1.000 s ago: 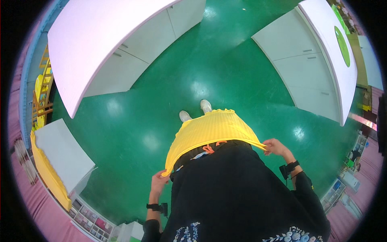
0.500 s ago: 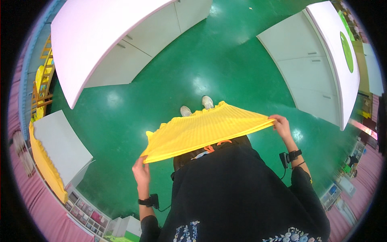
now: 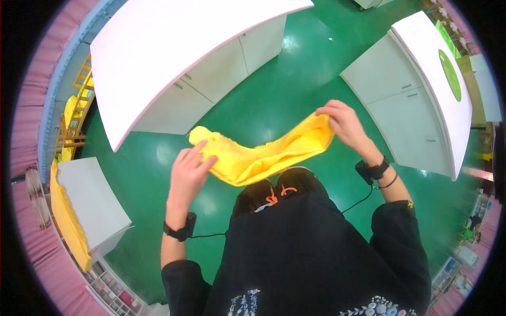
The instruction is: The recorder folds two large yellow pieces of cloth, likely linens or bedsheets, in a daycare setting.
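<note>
And the yellow cloth (image 3: pixel 253 164) is pinched at opposite ends, left hand (image 3: pixel 187 171) and right hand (image 3: pixel 345 125) closed, seemingly so it's suspended between.

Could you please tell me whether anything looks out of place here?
Only a tiny pale speck on the green floor, between the large white counter and the white cabinet; its colour stands out, though too small to identify. The yellow cloth sags between the left hand and right hand, with no visible damage.
</note>
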Motion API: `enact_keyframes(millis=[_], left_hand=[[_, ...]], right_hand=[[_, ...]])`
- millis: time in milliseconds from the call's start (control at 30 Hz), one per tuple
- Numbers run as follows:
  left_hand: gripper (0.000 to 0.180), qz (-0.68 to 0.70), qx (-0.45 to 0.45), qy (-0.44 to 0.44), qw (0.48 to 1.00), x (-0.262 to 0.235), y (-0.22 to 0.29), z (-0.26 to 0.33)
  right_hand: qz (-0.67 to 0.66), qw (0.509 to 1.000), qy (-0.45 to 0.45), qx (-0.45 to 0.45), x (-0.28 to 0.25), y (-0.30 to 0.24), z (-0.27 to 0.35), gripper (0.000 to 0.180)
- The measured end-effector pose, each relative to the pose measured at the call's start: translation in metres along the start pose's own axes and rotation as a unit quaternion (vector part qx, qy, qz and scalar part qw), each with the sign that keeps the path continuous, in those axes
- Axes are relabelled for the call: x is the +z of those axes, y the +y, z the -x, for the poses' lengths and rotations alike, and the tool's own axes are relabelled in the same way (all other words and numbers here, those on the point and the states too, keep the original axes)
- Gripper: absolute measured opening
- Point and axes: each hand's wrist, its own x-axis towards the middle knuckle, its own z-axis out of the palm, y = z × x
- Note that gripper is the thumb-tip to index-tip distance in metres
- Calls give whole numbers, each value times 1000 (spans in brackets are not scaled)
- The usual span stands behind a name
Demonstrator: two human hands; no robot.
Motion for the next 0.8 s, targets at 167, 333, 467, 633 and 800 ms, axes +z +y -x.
enact_keyframes(millis=[167,333,467,633,800], left_hand=[[23,-13,90,4,996,15,36,-55],[20,0,103,29,994,15,52,-83],[19,-2,112,72,991,11,56,-93],[22,12,194,93,976,16,58,-104],[16,62,208,48,975,19,58,-108]], right_hand=[[-37,996,-48,-66,18,-67,-28,30],[-135,991,-16,2,22,-100,-38,35],[-201,979,-19,22,20,-109,-46,37],[-193,981,-7,-20,23,-115,-52,39],[-201,979,-23,-24,17,-123,-55,36]])
